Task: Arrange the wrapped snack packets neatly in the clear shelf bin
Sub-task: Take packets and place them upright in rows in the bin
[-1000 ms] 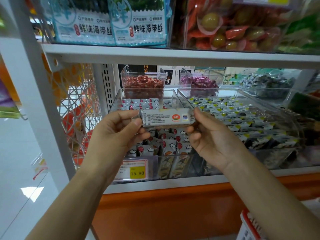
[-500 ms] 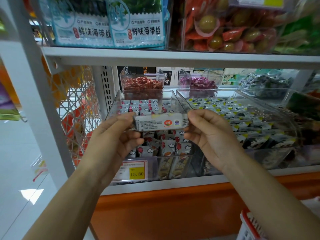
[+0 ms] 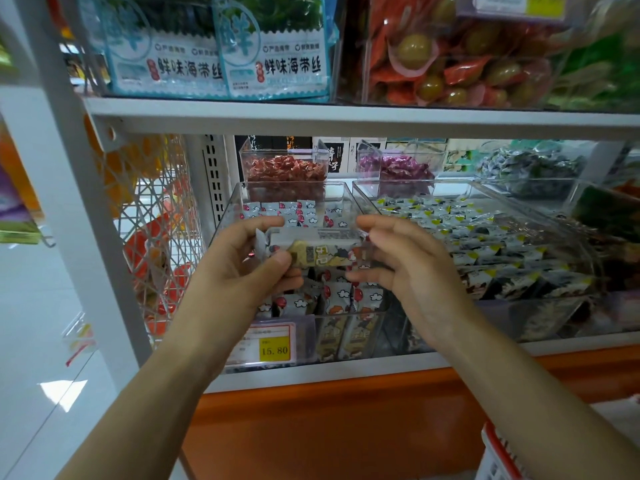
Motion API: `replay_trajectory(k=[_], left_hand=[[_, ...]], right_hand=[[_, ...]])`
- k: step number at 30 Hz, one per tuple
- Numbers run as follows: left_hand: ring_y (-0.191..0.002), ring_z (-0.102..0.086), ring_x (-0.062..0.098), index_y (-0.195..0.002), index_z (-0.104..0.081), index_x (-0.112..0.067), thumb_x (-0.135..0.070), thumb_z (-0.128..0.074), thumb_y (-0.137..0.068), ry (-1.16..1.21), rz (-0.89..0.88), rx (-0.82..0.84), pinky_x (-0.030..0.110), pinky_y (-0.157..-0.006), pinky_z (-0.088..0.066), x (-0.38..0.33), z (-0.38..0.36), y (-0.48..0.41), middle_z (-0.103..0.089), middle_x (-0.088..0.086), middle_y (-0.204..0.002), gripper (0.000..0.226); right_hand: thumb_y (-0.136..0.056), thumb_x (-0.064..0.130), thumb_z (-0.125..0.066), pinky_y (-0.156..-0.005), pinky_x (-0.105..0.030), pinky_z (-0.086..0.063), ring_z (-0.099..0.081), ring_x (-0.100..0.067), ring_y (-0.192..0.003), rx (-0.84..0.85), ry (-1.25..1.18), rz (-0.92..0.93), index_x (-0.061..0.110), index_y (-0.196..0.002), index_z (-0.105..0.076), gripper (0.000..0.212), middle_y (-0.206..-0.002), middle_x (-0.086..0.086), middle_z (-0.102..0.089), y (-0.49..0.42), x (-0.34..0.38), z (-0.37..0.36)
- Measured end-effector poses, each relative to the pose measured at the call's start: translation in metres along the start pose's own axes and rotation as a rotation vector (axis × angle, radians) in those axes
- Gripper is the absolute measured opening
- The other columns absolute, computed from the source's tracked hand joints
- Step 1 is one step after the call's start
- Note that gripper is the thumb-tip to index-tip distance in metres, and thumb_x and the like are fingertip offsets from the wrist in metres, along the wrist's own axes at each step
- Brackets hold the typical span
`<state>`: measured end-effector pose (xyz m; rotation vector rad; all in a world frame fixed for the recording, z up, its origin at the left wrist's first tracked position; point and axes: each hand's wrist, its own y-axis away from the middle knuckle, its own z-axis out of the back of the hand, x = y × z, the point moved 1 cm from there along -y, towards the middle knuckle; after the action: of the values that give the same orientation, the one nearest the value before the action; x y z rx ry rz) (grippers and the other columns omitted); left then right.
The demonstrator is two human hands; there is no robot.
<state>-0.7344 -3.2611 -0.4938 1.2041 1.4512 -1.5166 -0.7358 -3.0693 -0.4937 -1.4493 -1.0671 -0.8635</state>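
Snack packet has turned in left hand; right hand eased off.

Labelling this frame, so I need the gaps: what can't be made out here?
Head view:
- blurred: right hand, so whether its grip holds the packet is unclear
- too small: packet print
- hidden: clear bin middle rows, behind left hand and right hand
- cut off: red basket, by bottom-right edge

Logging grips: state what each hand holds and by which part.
The left hand pinches the snack packet by its left end. The right hand is at its right end, but blur hides whether it grips.
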Motion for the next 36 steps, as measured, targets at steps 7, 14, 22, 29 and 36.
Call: replay_trajectory(k=[7,14,22,29,36], left_hand=[[-0.09,-0.069,0.018,-0.104,-0.059,-0.037,-0.036,-0.062,-0.072,-0.123,-0.07,0.106,0.029,-0.081,-0.056,-0.003,-0.008,0.003,-0.067,0.0,-0.105,0.031],[-0.094,-0.066,0.02,-0.111,-0.056,-0.038,-0.034,-0.061,-0.073,-0.198,-0.081,0.106,0.029,-0.081,-0.056,0.002,-0.008,0.002,-0.067,0.004,-0.103,0.039],[-0.087,-0.068,0.02,-0.111,-0.057,-0.039,-0.038,-0.062,-0.068,-0.202,-0.1,0.068,0.034,-0.078,-0.057,0.0,-0.007,0.004,-0.067,0.009,-0.097,0.044],[-0.092,-0.066,0.01,-0.11,-0.056,-0.046,-0.03,-0.062,-0.071,-0.237,-0.121,0.153,0.014,-0.071,-0.051,0.001,-0.011,0.005,-0.065,-0.009,-0.096,0.042],[-0.084,-0.069,0.009,-0.109,-0.063,-0.031,-0.028,-0.059,-0.081,-0.227,-0.106,-0.013,0.016,-0.07,-0.054,0.002,-0.009,0.003,-0.069,0.0,-0.096,0.029]], right_hand=[[-0.088,0.01,-0.06,-0.064,-0.026,-0.057,-0.067,-0.016,-0.081,-0.011,0.217,0.035,0.018,-0.102,-0.069,0.018,-0.097,0.0,-0.066,0.001,-0.003,-0.001],[-0.083,0.017,-0.067,-0.073,-0.038,-0.057,-0.066,-0.017,-0.082,-0.065,0.323,0.069,0.015,-0.079,-0.068,0.004,-0.082,-0.002,-0.068,0.003,-0.002,-0.001],[-0.073,0.028,-0.073,-0.061,-0.033,-0.059,-0.068,-0.018,-0.077,0.015,0.302,0.097,0.018,-0.079,-0.07,0.012,-0.077,0.002,-0.069,0.005,0.005,-0.002],[-0.083,0.02,-0.067,-0.041,-0.019,-0.048,-0.064,-0.011,-0.051,-0.1,0.349,0.171,0.004,-0.069,-0.063,0.021,-0.06,-0.001,-0.061,0.007,0.004,-0.005],[-0.081,0.018,-0.068,-0.059,-0.021,-0.056,-0.069,-0.01,-0.074,-0.005,0.246,0.093,0.018,-0.091,-0.07,0.009,-0.083,0.005,-0.07,0.006,0.001,-0.004]])
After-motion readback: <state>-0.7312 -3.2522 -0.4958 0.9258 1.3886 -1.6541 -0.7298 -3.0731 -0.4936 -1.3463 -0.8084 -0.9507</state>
